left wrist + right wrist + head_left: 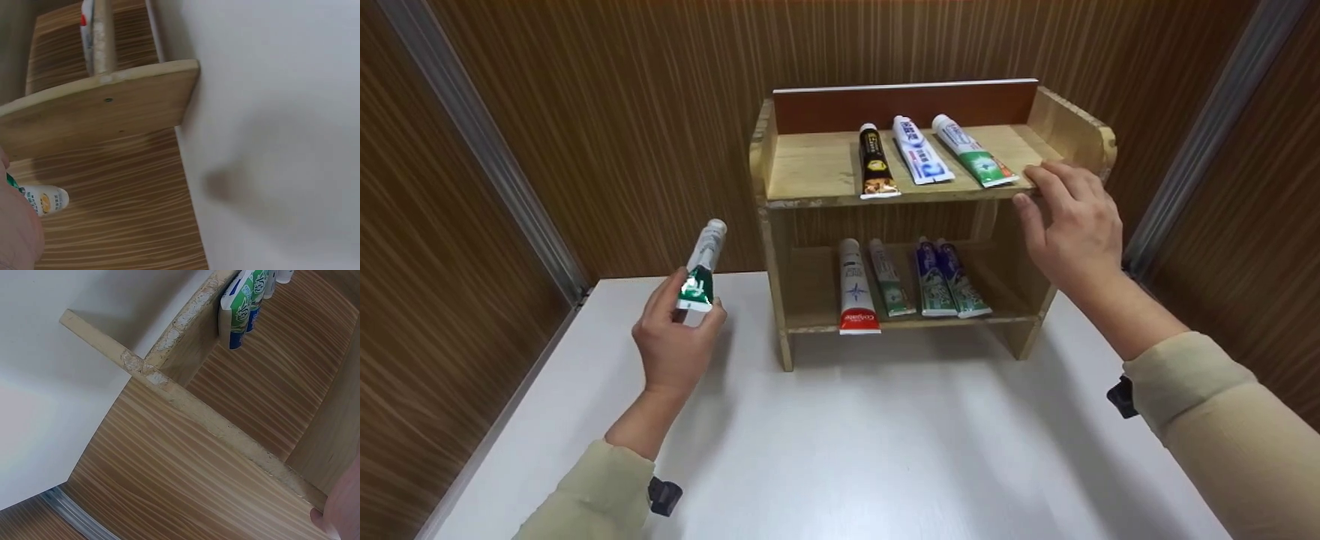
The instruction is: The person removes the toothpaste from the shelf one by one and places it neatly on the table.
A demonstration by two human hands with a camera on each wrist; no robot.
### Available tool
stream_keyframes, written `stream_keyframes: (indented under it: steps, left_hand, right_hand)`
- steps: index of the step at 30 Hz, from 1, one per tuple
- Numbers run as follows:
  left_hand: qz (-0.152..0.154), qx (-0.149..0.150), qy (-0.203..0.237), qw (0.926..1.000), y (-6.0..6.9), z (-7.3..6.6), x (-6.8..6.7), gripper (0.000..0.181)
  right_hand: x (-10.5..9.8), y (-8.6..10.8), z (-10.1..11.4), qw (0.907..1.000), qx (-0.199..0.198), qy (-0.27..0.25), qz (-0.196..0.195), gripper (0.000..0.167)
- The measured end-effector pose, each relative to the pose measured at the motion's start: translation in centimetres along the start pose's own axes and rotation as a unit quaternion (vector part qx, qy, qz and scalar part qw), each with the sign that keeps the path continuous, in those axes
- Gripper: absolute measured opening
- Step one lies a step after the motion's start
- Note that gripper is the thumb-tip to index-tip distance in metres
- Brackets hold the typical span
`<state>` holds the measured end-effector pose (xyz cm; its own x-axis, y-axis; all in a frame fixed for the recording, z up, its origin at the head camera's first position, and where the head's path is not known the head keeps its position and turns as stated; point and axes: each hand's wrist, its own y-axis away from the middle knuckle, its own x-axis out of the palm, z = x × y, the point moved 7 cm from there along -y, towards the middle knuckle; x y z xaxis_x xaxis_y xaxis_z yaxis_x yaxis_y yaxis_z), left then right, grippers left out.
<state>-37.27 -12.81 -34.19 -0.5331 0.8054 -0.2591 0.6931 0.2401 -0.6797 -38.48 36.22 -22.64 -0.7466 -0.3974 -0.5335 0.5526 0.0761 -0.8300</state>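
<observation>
My left hand (671, 337) pinches a white and green toothpaste tube (705, 259) by its flat green end, cap pointing up and away, left of the two-tier wooden shelf (810, 169). In the left wrist view only the capped end of that toothpaste tube (48, 199) shows past the hand. My right hand (1076, 217) grips the front right corner of the shelf's upper board, fingers over the top and thumb at the front edge. Close to those fingers lies a white and green tube (971, 154); left of it are a white and blue tube (919, 154) and a black tube (875, 161).
On the lower board lie a red and white Colgate tube (856, 289), a slim white and green tube (889, 279) and two blue and green tubes (936, 277). The shelf stands on a white table (840, 450). Wood-grain walls (622, 135) enclose the back and sides.
</observation>
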Motion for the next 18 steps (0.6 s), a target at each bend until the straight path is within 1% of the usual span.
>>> stream_keyframes:
  steps: [8,15,18]
  left_hand:
    - [0.032,-0.015,-0.003,0.9994,1.4,2.6,1.8,0.058]
    - [0.066,-0.019,-0.038,0.9969,2.5,4.7,3.1,0.055]
    - [0.081,-0.025,-0.041,0.9955,2.9,5.3,3.5,0.055]
  right_hand:
    - [0.0,-0.1,-0.1,1.0,0.0,-0.001,-0.001,0.042]
    - [0.0,0.0,0.0,1.0,-0.003,-0.005,-0.002,0.042]
    - [-0.1,0.0,0.0,1.0,-0.003,-0.007,-0.003,0.041]
